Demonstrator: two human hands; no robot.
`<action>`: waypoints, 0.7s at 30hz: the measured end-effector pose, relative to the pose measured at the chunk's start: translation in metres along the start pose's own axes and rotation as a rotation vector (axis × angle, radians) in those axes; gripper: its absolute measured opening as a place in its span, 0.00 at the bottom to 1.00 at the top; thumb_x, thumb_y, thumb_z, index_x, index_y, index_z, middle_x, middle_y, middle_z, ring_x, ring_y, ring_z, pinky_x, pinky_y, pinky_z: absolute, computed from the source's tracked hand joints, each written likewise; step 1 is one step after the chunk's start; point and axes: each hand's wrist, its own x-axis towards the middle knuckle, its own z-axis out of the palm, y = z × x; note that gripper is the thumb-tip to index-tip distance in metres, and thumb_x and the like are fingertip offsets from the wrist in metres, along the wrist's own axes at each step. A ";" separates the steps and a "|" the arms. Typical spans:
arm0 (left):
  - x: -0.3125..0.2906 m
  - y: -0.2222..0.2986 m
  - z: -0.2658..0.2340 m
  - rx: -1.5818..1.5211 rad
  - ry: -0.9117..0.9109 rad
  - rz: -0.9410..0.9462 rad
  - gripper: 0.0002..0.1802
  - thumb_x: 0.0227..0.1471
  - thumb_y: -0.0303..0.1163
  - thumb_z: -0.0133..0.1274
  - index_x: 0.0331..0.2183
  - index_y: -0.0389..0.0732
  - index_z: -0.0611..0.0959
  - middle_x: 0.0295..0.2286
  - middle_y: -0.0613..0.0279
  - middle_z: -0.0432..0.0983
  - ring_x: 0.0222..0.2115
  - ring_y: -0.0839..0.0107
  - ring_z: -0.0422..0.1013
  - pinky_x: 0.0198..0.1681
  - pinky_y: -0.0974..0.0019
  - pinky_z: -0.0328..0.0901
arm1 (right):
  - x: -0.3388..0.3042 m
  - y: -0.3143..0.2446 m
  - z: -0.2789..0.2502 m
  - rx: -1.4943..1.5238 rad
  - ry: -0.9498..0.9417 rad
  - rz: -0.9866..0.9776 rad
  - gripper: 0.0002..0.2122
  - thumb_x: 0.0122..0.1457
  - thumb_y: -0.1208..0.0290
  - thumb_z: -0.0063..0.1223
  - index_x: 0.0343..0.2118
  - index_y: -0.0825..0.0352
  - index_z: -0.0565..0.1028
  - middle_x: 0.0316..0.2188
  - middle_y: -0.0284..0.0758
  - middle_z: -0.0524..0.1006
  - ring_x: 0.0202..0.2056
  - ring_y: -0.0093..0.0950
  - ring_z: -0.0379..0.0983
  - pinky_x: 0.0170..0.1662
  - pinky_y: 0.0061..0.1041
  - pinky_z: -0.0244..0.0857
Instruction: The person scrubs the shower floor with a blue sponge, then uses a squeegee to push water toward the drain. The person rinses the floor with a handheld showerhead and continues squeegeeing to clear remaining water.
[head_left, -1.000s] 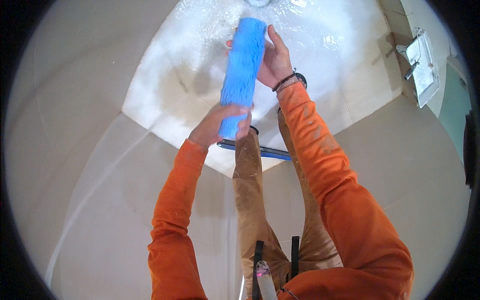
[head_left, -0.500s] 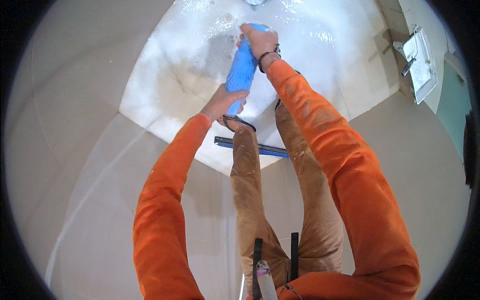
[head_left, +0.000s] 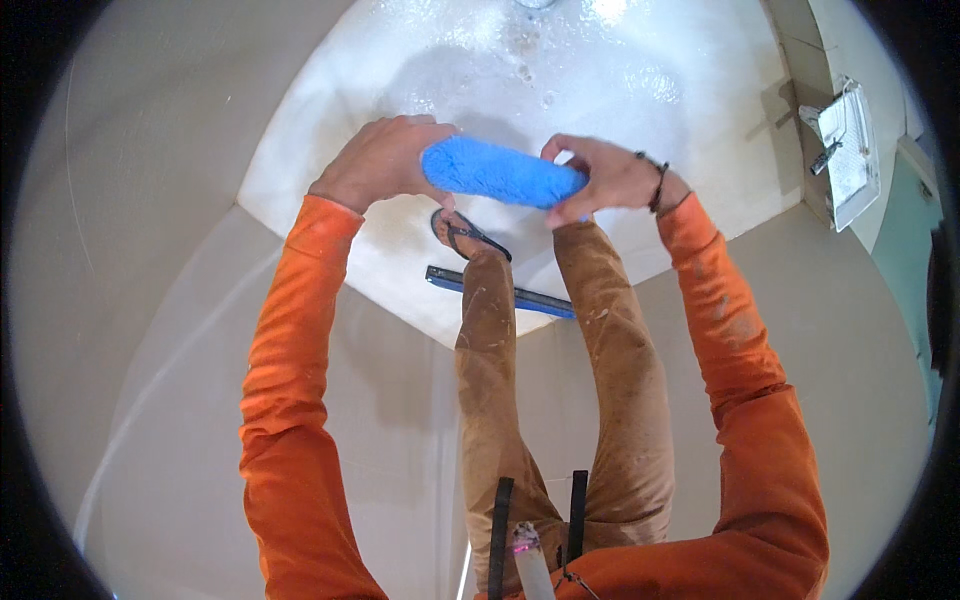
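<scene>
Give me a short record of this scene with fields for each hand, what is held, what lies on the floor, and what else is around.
left hand: left hand grips the left end of the blue fuzzy roller cover
right hand: right hand holds its right end with the fingers
held thing: roller cover lies roughly level between the hands, over the wet white floor
on floor: long dark blue bar by the feet
footwear: sandal on the left foot
right edge: metal fitting on the wall
</scene>
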 end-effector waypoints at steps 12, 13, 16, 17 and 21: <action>0.007 0.078 0.066 -2.330 0.498 0.253 0.39 0.55 0.49 0.55 0.59 0.38 0.61 0.51 0.49 0.66 0.49 0.57 0.69 0.46 0.55 0.70 | 0.015 -0.021 0.122 1.816 -0.695 -0.263 0.18 0.52 0.62 0.54 0.43 0.64 0.68 0.20 0.31 0.67 0.19 0.24 0.66 0.18 0.26 0.68; 0.006 0.092 0.063 -2.251 0.552 0.278 0.36 0.55 0.49 0.55 0.57 0.38 0.65 0.46 0.52 0.71 0.45 0.60 0.72 0.43 0.57 0.71 | 0.018 -0.025 0.130 1.828 -0.678 -0.327 0.18 0.52 0.62 0.54 0.43 0.64 0.68 0.20 0.31 0.67 0.19 0.24 0.67 0.18 0.26 0.68; 0.008 0.068 0.057 -2.068 0.456 -0.082 0.22 0.53 0.44 0.56 0.44 0.41 0.71 0.33 0.62 0.72 0.32 0.68 0.73 0.37 0.58 0.71 | 0.014 -0.037 0.125 1.662 -0.426 -0.146 0.15 0.50 0.65 0.55 0.38 0.67 0.70 0.20 0.33 0.69 0.18 0.24 0.67 0.17 0.25 0.64; 0.013 0.066 0.051 -2.051 0.478 -0.211 0.12 0.52 0.40 0.54 0.33 0.45 0.71 0.26 0.68 0.68 0.26 0.71 0.69 0.35 0.59 0.71 | 0.016 -0.039 0.117 1.519 -0.306 -0.035 0.14 0.50 0.66 0.55 0.37 0.68 0.70 0.20 0.33 0.70 0.18 0.24 0.67 0.17 0.25 0.64; 0.045 0.034 0.077 -2.103 0.494 -0.412 0.10 0.53 0.38 0.54 0.33 0.44 0.74 0.23 0.67 0.69 0.23 0.71 0.69 0.30 0.61 0.69 | 0.043 -0.029 0.110 0.873 0.012 0.232 0.12 0.50 0.64 0.57 0.31 0.68 0.73 0.21 0.36 0.75 0.23 0.28 0.74 0.24 0.29 0.67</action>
